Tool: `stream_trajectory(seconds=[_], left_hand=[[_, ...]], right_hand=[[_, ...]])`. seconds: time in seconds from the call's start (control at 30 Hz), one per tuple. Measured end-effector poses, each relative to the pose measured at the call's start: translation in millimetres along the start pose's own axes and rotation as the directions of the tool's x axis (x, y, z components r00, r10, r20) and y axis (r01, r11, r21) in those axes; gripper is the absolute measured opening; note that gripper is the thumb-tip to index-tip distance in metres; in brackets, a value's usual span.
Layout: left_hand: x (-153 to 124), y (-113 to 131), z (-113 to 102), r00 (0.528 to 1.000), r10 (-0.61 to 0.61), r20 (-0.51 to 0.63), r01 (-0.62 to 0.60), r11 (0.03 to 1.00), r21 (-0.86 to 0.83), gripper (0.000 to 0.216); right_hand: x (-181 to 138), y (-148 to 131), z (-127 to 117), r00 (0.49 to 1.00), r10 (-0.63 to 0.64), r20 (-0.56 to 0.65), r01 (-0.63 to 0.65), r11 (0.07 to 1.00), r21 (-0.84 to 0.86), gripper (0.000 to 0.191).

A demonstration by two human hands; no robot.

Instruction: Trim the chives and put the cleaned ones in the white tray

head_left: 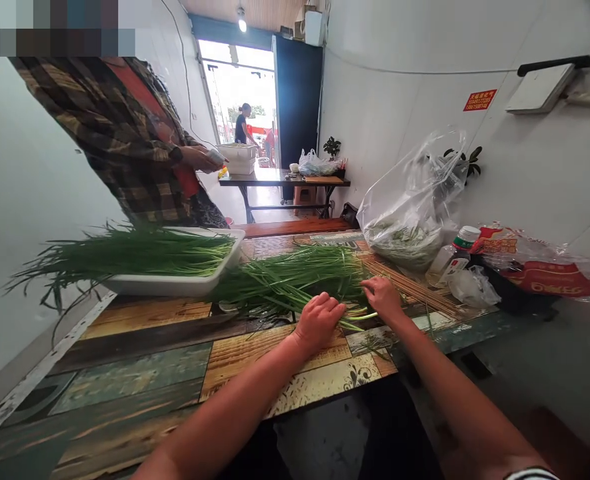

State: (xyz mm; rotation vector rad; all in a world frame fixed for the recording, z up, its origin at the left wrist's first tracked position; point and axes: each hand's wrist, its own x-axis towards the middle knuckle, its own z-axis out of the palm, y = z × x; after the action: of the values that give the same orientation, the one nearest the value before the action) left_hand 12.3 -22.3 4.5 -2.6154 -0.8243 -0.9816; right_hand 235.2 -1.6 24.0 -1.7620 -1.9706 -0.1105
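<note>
Your left hand, fingers clenched on chives, your right hand resting against them, its grip impossible to tell, chives lying loose on the tabletop, white tray of more chives just left, bamboo sticks just right, plastic bag beyond them

Bare-armed, a worker leans in with both arms angled toward the centre: the left forearm runs in low from the lower left, the right forearm from the lower right. The left hand curls knuckles-up, fingers tucked under. The right hand, just beyond it and apart, bends its fingers downward.
</note>
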Motion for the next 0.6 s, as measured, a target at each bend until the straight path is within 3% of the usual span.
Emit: stream_trajectory(seconds=[0.1,0.3,0.43,0.6], left_hand=[[-0.5,-0.8,0.4,0.999,0.02,0.037,-0.021,1.0,0.012,0.017],[1.7,-1.8,-1.3,0.999,0.027,0.041,-0.027,1.0,0.011,0.015],[3.6,0.1,-3.0,1.0,-0.001,-0.014,0.001,1.0,0.017,0.021],[1.5,2.6,-2.6,0.996,-0.049,-0.078,0.045,0.998,-0.048,0.029]], right_hand=[[12.4,4.9,12.5,1.0,0.018,0.02,-0.015,0.988,-0.156,0.02],[21.9,14.7,7.5,0.998,-0.042,0.05,0.048,0.992,-0.119,0.01],[4.4,4.9,-14.6,0.998,-0.067,0.013,0.065,0.989,0.132,0.015],[-45.8,-28.2,-34.3,0.999,-0.047,0.019,0.034,0.901,0.433,0.019]])
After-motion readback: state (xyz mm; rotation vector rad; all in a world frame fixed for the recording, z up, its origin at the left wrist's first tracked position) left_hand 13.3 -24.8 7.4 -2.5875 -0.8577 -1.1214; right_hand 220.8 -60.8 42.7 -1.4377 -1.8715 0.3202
